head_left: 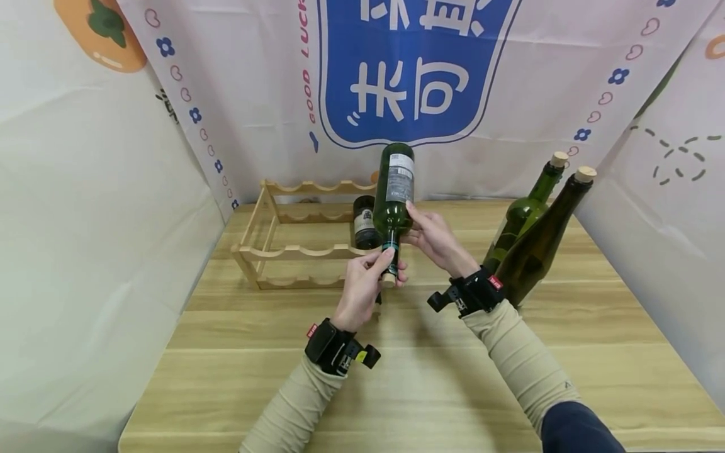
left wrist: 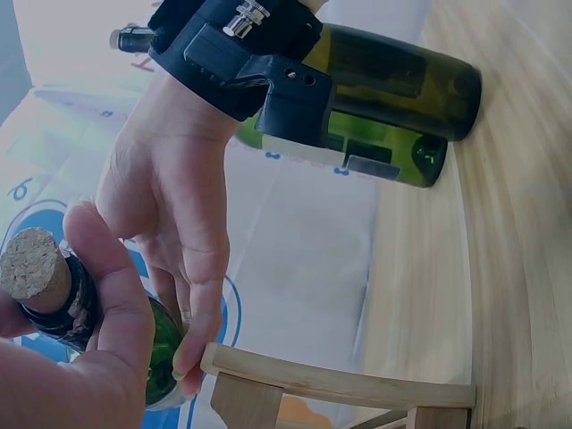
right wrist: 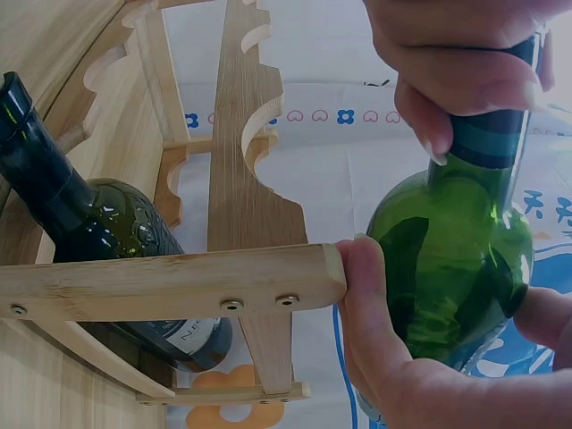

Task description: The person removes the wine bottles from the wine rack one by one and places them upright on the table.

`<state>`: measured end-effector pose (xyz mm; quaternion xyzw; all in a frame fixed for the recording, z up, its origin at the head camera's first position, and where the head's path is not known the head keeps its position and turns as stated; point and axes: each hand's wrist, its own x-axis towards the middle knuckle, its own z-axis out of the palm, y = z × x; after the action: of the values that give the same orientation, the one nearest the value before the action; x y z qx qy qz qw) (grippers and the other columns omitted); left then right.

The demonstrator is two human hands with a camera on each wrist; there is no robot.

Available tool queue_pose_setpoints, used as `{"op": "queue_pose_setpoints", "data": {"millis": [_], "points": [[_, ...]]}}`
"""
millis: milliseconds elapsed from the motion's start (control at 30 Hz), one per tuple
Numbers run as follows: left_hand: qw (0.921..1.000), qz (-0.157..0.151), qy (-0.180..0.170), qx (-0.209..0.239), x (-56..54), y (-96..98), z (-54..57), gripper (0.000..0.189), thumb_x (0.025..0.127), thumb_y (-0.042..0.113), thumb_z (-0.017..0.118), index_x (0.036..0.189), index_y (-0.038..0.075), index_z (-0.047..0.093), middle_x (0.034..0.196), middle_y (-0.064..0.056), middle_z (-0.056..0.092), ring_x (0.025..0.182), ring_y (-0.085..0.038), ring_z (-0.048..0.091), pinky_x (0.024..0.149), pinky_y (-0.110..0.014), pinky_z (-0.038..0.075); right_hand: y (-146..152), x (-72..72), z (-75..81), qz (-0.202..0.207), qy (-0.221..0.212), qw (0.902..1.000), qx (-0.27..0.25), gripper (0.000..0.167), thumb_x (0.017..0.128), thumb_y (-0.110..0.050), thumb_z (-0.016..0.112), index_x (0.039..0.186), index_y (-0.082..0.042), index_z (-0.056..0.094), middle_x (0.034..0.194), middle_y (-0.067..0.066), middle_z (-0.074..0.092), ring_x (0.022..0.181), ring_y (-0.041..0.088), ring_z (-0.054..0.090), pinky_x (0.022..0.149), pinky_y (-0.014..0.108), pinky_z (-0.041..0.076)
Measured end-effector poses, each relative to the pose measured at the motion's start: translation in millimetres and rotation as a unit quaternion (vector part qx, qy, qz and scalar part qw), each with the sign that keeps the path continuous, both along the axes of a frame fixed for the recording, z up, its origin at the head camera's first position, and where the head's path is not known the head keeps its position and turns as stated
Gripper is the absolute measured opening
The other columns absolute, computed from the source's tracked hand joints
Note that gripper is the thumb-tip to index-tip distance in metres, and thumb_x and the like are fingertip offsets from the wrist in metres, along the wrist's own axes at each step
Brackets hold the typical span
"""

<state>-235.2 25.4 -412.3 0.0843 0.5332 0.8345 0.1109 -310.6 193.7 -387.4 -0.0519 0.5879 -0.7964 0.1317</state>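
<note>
A green wine bottle [head_left: 394,176] is held above the right end of the wooden wine rack [head_left: 300,254], its cork [head_left: 388,280] toward me and its base pointing away. My left hand [head_left: 362,283] grips the neck just behind the cork, thumb on top. Near the shoulder, my right hand [head_left: 435,240] holds the body between thumb and fingers. In the right wrist view, those fingers are close beside the rack's end bar [right wrist: 179,284]. A dark bottle [head_left: 365,221] with a pale label lies in the lower tier of the rack.
Two corked bottles stand on the wooden table [head_left: 430,390] to the right, a green one [head_left: 518,217] and a darker one [head_left: 546,242], close to my right forearm. A printed cloth [head_left: 255,94] hangs behind the rack, and white sheets line both sides.
</note>
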Motion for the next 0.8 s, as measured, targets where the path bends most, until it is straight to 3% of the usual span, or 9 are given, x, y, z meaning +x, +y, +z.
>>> {"op": "queue_pose_setpoints", "data": {"millis": [800], "points": [[0.9999, 0.002, -0.004, 0.01, -1.1, 11.5, 0.1, 0.035, 0.098, 0.017, 0.057, 0.109, -0.016, 0.061, 0.076, -0.006, 0.07, 0.061, -0.012, 0.067, 0.059, -0.022, 0.057, 11, 2.1, -3.1, -0.001, 0.008, 0.9999, 0.007, 0.059, 0.103, -0.037, 0.041, 0.137, 0.011, 0.04, 0.098, 0.001, 0.069, 0.092, 0.011, 0.067, 0.088, 0.028, 0.055]]}}
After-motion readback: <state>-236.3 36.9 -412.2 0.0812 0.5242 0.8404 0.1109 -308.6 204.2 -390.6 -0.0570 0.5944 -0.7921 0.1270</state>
